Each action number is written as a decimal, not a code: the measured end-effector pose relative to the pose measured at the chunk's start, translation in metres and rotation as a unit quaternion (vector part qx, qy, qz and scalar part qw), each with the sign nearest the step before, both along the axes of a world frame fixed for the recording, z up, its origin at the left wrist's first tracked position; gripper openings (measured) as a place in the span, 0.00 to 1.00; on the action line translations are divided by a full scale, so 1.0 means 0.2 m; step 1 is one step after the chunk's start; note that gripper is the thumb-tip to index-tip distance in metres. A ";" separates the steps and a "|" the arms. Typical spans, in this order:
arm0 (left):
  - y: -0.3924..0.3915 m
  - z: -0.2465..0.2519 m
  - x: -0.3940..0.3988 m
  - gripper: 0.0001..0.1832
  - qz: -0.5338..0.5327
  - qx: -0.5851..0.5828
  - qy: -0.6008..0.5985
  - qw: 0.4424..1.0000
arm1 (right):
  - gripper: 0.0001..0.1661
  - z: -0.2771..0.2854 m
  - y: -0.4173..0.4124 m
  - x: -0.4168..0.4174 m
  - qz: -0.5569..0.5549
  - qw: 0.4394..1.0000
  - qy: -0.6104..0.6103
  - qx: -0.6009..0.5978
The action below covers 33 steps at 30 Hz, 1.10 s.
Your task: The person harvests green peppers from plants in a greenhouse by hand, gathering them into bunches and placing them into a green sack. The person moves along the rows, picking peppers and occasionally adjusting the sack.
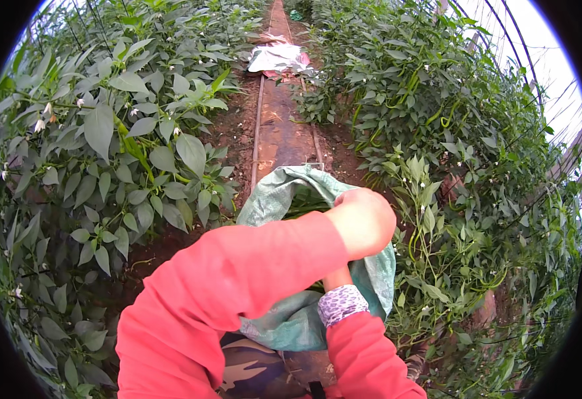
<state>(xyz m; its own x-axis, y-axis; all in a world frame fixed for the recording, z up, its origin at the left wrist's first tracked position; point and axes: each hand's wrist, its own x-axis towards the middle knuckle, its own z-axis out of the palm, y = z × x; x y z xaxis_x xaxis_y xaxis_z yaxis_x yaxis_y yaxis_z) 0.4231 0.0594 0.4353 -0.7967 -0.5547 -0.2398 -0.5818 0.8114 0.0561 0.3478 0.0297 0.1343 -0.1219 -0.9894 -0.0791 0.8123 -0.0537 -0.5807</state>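
A green woven plastic sack [271, 199] stands before me with its mouth spread and its rim rolled outward. Long green peppers [303, 199] show in shadow inside it. My left hand [368, 219], at the end of a red sleeve, reaches across the mouth to the sack's right side; it is bent down and its fingers are out of sight. Below it is my right hand [338, 278], with a leopard-print cuff at the wrist. Only its wrist end shows, the rest being covered by my left hand. Whether either hand grips something cannot be seen.
Pepper plants [161, 149] with white flowers crowd the left side, and more plants [410, 99] bearing long green peppers line the right. Two rails [257, 124] run along the dirt path ahead. White and pink sacks [277, 57] lie across them. Greenhouse hoops [515, 40] curve at upper right.
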 end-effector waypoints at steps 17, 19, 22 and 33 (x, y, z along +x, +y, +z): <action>-0.09 -0.87 -0.16 0.50 0.286 0.058 -0.069 0.954 | 0.44 0.98 0.54 -0.24 -0.052 0.456 0.885 0.083; -0.13 -1.02 -0.14 0.50 0.316 0.077 -0.014 0.946 | 0.19 0.92 0.46 -0.37 -0.030 0.444 0.893 0.068; -0.32 -1.15 -0.03 0.44 0.177 0.179 0.043 0.967 | 0.12 1.02 0.41 -0.54 -0.128 0.498 0.855 0.061; -0.27 -1.15 -0.07 0.34 0.263 0.188 0.201 0.925 | 0.13 1.22 0.30 -0.60 -0.178 0.476 0.861 0.032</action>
<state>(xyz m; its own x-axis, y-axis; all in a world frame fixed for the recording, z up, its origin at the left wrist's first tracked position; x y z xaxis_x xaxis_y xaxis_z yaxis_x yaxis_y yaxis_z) 0.4097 0.0060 0.2058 -0.5077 -0.8283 -0.2372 -0.7612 0.3022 0.5738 0.2272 0.0904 0.3780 -0.2191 -0.8837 0.4135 -0.9240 0.0517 -0.3790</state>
